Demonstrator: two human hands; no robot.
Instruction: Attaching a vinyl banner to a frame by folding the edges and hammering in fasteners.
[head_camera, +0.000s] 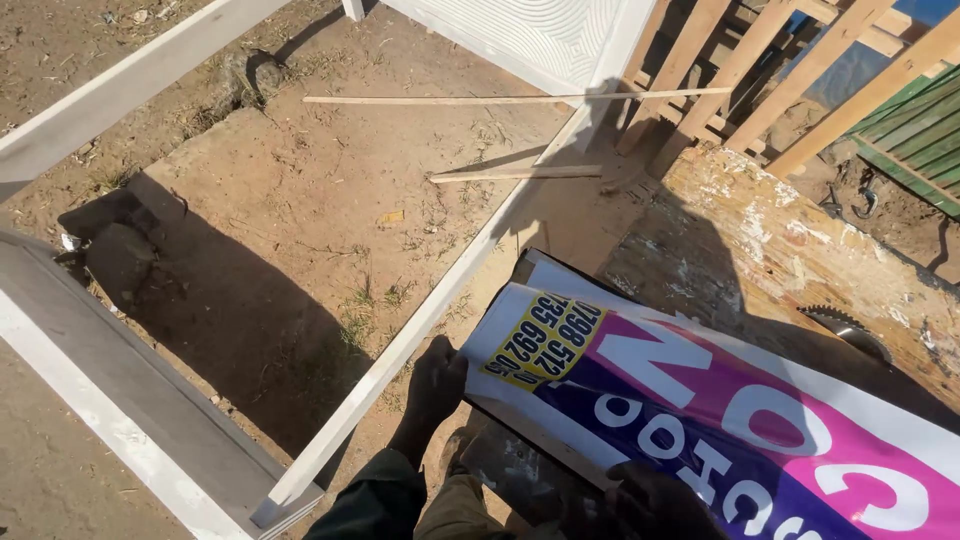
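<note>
Two hands: both are gripping the near edge of a big printed sign panel (740, 420), seen from above in deep shadow.
Left hand (435, 385): fingers are curling shut over the panel's white corner edge.
Right hand (650, 495): it is pressing on the lower edge; fingers look closed on it, though shadow is hiding them, so I cannot tell for sure.
Panel position: it is lying tilted across a paint-spattered board table (760, 240), beside a white wooden frame (420, 320) on bare dirt.
Handling: it is looking thin, broad, fairly stiff and glossy, so likely light but awkward and slippery; opposite edges, hands well apart, are seeming the surest hold.
Nearby: a circular saw blade (845, 325) is poking up behind the panel.
</note>
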